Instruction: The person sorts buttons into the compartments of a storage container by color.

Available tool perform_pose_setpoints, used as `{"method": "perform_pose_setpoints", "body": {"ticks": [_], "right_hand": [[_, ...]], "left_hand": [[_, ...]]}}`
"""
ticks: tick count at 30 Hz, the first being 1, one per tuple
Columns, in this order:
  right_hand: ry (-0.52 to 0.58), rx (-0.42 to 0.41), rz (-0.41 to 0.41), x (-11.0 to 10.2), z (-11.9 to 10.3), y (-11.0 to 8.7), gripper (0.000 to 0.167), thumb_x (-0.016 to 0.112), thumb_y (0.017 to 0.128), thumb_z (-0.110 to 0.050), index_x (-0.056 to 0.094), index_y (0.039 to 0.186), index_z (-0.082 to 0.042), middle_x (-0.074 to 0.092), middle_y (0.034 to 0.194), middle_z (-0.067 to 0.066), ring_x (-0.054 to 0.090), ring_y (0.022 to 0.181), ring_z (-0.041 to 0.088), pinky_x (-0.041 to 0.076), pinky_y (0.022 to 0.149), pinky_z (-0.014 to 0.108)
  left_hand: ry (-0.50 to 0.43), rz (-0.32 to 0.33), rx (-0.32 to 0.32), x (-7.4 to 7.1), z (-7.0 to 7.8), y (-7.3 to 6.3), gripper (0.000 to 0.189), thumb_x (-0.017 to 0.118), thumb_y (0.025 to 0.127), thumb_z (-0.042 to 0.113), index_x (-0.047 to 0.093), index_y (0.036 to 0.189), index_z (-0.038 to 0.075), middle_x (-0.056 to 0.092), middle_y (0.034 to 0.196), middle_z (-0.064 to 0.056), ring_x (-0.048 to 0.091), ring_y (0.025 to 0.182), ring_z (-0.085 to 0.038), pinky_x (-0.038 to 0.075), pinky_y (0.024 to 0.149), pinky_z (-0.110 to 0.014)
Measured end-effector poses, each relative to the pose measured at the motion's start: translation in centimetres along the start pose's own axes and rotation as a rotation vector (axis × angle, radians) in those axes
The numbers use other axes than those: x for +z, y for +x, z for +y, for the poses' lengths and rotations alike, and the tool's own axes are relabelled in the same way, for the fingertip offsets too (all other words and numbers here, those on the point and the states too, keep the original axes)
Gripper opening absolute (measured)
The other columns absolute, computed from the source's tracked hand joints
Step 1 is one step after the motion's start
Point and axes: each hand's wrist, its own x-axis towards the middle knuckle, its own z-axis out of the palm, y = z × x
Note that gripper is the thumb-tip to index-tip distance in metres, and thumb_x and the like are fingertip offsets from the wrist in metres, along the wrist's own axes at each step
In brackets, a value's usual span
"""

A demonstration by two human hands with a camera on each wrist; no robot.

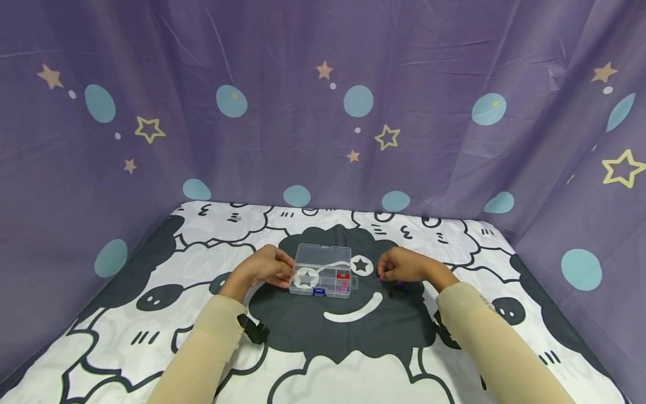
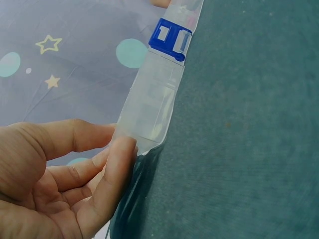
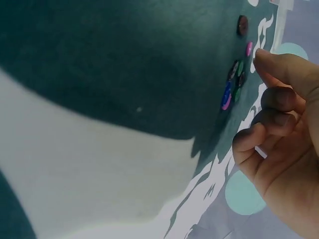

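Note:
A clear plastic compartment box (image 1: 308,290) with a blue latch (image 2: 170,40) lies with its lid (image 1: 323,255) raised at the back. Red and pink pieces (image 1: 344,283) sit in its right-hand compartments. My left hand (image 1: 264,267) grips the box's left end between thumb and fingers. Over to the right, my right hand (image 1: 404,265) hovers low with loosely curled fingers and nothing visible between them. A small pink button-like disc (image 3: 249,48) lies just beyond a fingertip; whether they touch is unclear. Close by are a brown disc (image 3: 242,25) and a cluster of blue, green, dark and pink discs (image 3: 227,92).
A sheep-patterned cloth (image 1: 348,376) in white and dark grey covers the table. Behind it and at the sides hangs a purple curtain (image 1: 303,157) printed with stars and blue dots. A black strap (image 1: 253,329) is on the left wrist.

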Motion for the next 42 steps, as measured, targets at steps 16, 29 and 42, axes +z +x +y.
{"method": "perform_pose_setpoints", "body": {"ticks": [16,29,42], "right_hand": [[-0.051,-0.005,-0.012,0.59,0.04,0.27,0.008,0.072,0.094,-0.007,0.068,0.088,-0.009,0.05,0.058,-0.01,0.042,0.05,0.003,0.033,0.048,0.019],[-0.155,-0.051,0.005,0.68,-0.1,-0.18,0.012,0.065,0.09,-0.002,0.069,0.085,-0.012,0.05,0.061,-0.011,0.045,0.054,0.003,0.039,0.053,0.02],[-0.146,-0.1,0.018,0.23,-0.33,-0.34,0.012,0.062,0.091,-0.002,0.068,0.087,-0.011,0.053,0.066,-0.009,0.045,0.056,0.003,0.039,0.054,0.021]], "left_hand": [[-0.002,0.002,-0.002,0.0,-0.11,-0.12,0.031,0.07,0.091,-0.004,0.062,0.119,-0.015,0.065,0.088,-0.017,0.067,0.07,-0.02,0.065,0.067,-0.035],[0.004,-0.004,0.0,-0.04,-0.06,-0.05,0.032,0.071,0.091,-0.003,0.063,0.12,-0.014,0.066,0.091,-0.018,0.067,0.072,-0.021,0.066,0.068,-0.035],[0.003,0.002,-0.005,-0.07,0.01,0.01,0.031,0.07,0.091,-0.004,0.063,0.12,-0.014,0.066,0.089,-0.018,0.067,0.071,-0.021,0.066,0.068,-0.036]]}}
